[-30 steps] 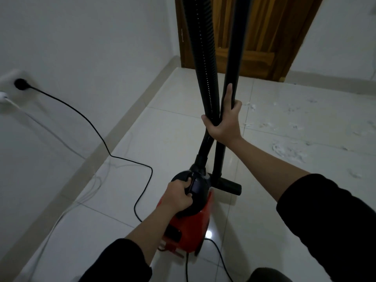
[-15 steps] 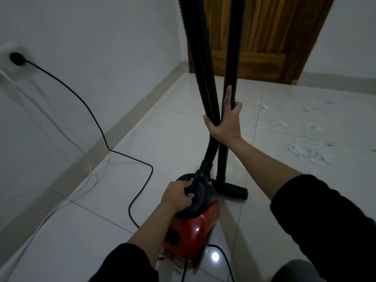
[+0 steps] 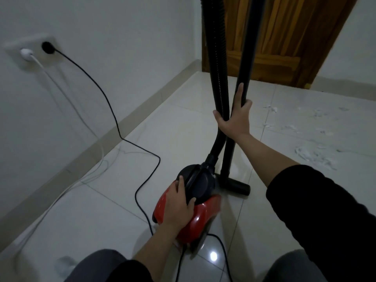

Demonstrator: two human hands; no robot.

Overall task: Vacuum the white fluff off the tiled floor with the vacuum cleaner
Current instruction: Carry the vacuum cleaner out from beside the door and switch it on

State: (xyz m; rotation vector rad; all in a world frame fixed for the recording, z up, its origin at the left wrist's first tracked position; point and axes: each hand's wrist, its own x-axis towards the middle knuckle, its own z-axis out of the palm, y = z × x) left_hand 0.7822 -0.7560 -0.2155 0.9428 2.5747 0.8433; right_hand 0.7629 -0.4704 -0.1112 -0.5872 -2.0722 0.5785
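A red vacuum cleaner (image 3: 200, 221) with a black top stands on the tiled floor in front of me. My left hand (image 3: 179, 202) lies flat on its body, fingers spread over the edge of the black lid. My right hand (image 3: 234, 119) grips the upright black wand (image 3: 245, 64) together with the ribbed black hose (image 3: 216, 64). The black floor nozzle (image 3: 237, 186) rests on the tiles just right of the cleaner. White fluff (image 3: 313, 155) is scattered over the tiles to the right, with smaller bits (image 3: 270, 108) farther back.
The cleaner's black cord (image 3: 114, 115) runs from a wall socket (image 3: 47, 47) on the left across the floor. A white plug and cable (image 3: 27, 54) hang beside it. A wooden door (image 3: 284, 41) stands at the back. My knees show at the bottom.
My left hand has come off the black handle and now lies flat on the cleaner's body. The view has shifted right and nearer. My right hand keeps its hold on wand and hose.
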